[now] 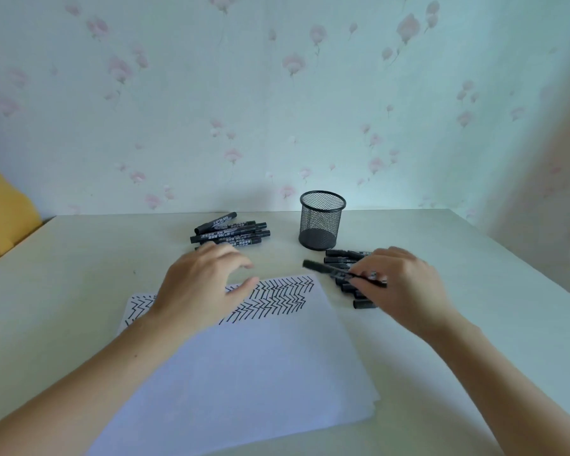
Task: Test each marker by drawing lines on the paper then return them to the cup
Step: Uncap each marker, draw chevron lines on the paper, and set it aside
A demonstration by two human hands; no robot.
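A white sheet of paper [244, 363] lies in front of me, its far edge covered with rows of black zigzag lines [283, 294]. My right hand [402, 284] grips a black marker [323, 268] that points left, above a heap of black markers [346, 255] right of the paper. My left hand [201, 281] hovers over the paper's far left part, fingers spread, holding nothing. A second pile of black markers [231, 233] lies beyond it. The black mesh cup [321, 222] stands upright at the back and looks empty.
The pale table [441, 324] ends at a floral wallpapered wall [277, 93] just behind the cup. A yellow object [0, 218] sits at the far left beyond the table edge.
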